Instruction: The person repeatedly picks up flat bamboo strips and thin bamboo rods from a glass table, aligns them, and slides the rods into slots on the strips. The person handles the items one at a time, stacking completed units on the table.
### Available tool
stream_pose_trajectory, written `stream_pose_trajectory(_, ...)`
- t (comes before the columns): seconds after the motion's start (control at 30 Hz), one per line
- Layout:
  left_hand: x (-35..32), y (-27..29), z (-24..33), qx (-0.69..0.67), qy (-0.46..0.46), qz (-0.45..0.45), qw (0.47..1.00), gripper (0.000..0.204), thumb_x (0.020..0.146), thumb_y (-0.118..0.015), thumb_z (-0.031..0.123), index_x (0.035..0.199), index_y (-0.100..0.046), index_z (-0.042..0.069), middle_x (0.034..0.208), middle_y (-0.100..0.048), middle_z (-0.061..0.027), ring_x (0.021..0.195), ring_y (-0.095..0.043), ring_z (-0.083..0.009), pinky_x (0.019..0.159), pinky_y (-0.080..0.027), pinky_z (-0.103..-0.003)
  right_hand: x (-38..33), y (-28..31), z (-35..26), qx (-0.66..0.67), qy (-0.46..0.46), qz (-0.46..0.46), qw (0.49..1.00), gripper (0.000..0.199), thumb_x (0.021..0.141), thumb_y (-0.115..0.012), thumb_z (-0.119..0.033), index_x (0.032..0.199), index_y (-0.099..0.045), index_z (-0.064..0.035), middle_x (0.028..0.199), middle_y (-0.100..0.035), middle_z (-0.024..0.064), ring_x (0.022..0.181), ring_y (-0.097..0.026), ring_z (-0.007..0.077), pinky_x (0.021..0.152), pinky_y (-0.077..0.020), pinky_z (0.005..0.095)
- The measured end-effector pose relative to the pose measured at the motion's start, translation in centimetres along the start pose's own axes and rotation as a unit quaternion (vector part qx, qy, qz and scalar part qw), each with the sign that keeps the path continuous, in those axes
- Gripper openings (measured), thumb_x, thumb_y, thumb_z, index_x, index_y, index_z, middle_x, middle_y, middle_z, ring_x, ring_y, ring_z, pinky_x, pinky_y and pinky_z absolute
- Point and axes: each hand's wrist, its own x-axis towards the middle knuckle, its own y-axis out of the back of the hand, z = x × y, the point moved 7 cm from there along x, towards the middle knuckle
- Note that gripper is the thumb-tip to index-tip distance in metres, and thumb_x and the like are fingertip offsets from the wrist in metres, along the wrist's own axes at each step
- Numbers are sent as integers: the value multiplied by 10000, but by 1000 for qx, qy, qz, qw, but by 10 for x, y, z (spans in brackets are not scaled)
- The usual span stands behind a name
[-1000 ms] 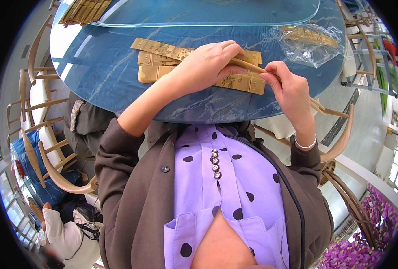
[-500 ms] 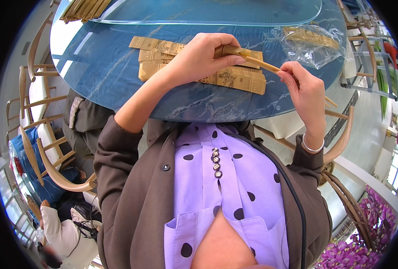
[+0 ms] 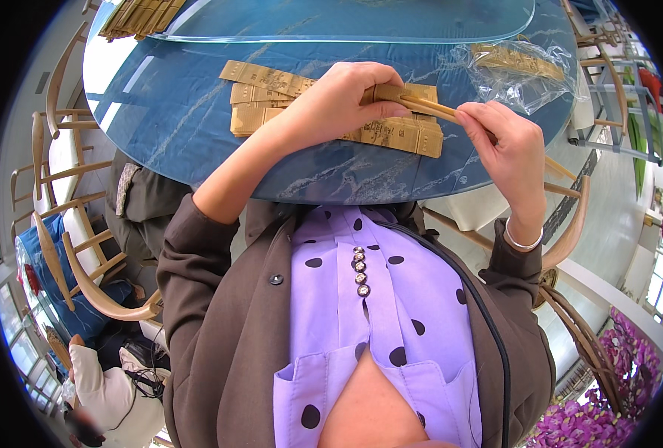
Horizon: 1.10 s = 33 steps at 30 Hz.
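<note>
My left hand is closed around the open end of a brown paper chopstick sleeve, over the middle of the table. Pale wooden chopsticks stick out of that end toward the right. The fingers of my right hand pinch them, and their far ends show beyond that hand. Under my left hand and forearm, more flat brown paper sleeves with dark print lie overlapping in a loose fan.
A clear plastic bag with brown sleeves inside lies at the right. At the far left is a stack of brown sleeves. A raised glass turntable spans the back of the blue marbled table. Wooden chairs stand around.
My hands have drawn slightly closer together, the left shifting a little right and nearer to me. Two chopsticks now show side by side between them. The fan's top sleeve has slid slightly right.
</note>
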Motion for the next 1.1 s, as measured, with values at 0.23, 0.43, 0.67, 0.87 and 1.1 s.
stream_pose_trajectory(0.23,0,-4,2,-1,-13,-12,1000,304,862,-774,178,1053,-639,-17,890,-681,-137,763,-640,-236,701,-516,-316,2,-19,-7,-6,3,-1,1000,132,894,-708,-190,918,-705,-60,705,-585,83,558,-561,271,509,-433,350)
stream_pose_trajectory(0.43,2,9,18,87,-106,79,987,299,844,-779,173,1061,-648,14,916,-677,-113,793,-642,-265,742,-522,-324,0,-35,-6,35,-2,17,999,192,910,-696,-222,936,-687,-32,741,-602,96,578,-569,284,513,-433,349)
stream_pose_trajectory(0.67,-52,29,39,-195,59,264,943,330,1026,-598,258,817,-619,3,729,-559,-6,662,-469,-60,601,-385,-214,-5,-15,-7,95,-72,99,988,187,918,-706,-189,998,-702,-20,744,-616,89,565,-559,222,517,-435,302)
stream_pose_trajectory(0.87,-50,6,30,-371,119,319,864,298,1051,-557,236,892,-618,-9,721,-539,31,620,-416,-18,541,-332,-177,0,-21,-47,68,7,135,988,276,902,-714,-164,1146,-693,-37,792,-620,86,581,-578,227,519,-464,320)
stream_pose_trajectory(1.1,-43,49,83,-101,-20,392,914,164,1011,-607,125,957,-643,-26,700,-561,21,624,-466,-13,498,-367,-201,12,-16,-72,76,59,187,978,381,882,-731,-167,1234,-662,-39,835,-634,88,612,-605,233,534,-492,317)
